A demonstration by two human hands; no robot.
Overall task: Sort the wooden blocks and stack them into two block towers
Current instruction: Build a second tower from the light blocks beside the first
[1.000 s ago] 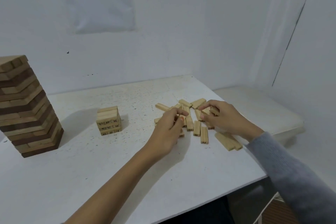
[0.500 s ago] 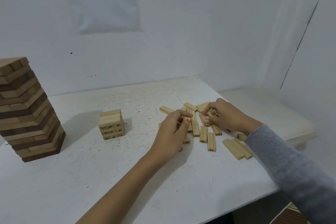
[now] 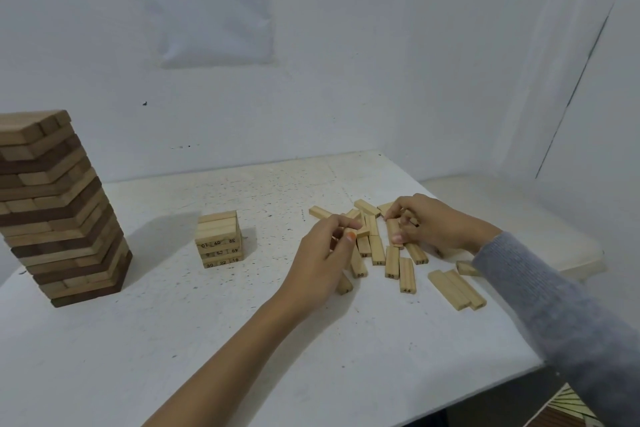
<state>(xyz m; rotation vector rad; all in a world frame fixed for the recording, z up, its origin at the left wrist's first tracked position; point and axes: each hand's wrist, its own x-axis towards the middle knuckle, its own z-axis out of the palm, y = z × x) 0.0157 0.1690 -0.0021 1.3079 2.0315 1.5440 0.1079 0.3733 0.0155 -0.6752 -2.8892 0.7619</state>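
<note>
Looking down through the head camera, I see both hands set in the scatter of loose blocks (image 3: 391,263) on the right side of the white surface (image 3: 207,340). My left hand (image 3: 322,260) is curled, thumb and forefinger pinching the end of a pale block (image 3: 360,231) at the pile's left edge. My right hand (image 3: 429,225), on an arm in a grey sleeve (image 3: 554,305), has its fingers bent round a second block (image 3: 393,230), thumb against its lower end. Several loose blocks show numbers on their ends. Well left of the pile stands a small tower (image 3: 219,239) of numbered pale blocks. At the far left stands a tall tower (image 3: 55,204) of mixed light and dark blocks. A printed sheet (image 3: 207,0) hangs on the wall behind.
</note>
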